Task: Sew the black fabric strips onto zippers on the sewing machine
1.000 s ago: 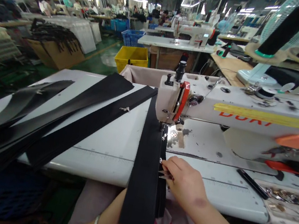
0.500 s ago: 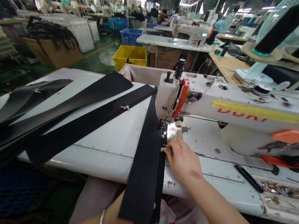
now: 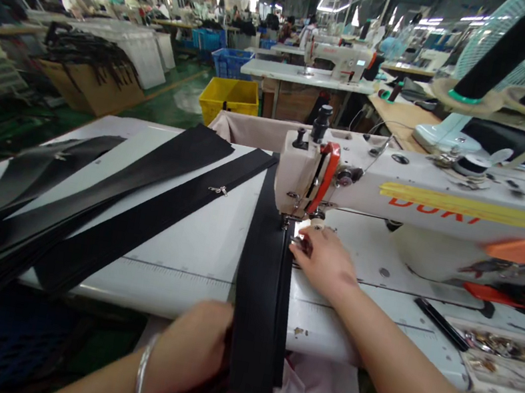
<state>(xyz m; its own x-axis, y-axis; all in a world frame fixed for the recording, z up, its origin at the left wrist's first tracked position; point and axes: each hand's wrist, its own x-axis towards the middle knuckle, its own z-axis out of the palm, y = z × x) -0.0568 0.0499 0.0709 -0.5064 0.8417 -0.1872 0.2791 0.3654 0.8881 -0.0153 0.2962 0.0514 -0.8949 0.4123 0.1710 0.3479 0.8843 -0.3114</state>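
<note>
Black strip (image 3: 262,278) under sewing machine (image 3: 306,177); spare strips (image 3: 139,202) left.
Left hand (image 3: 190,346) pinches strip; right hand (image 3: 325,262), fingers curled, hides needle area.

Yellow bin (image 3: 230,97) behind; desk fan (image 3: 488,67) right.

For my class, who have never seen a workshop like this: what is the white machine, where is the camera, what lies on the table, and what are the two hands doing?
The camera sits on the worker's head, looking forward and down, so both arms belong to that person. The white machine is an industrial sewing machine on a white table. A long black strip runs under its needle and hangs over the near table edge. The right hand rests on the strip just before the needle, pinching something small and metallic. The left hand grips the strip's hanging end. More black strips lie to the left, and a tray of small metal parts stands at the right.
</note>
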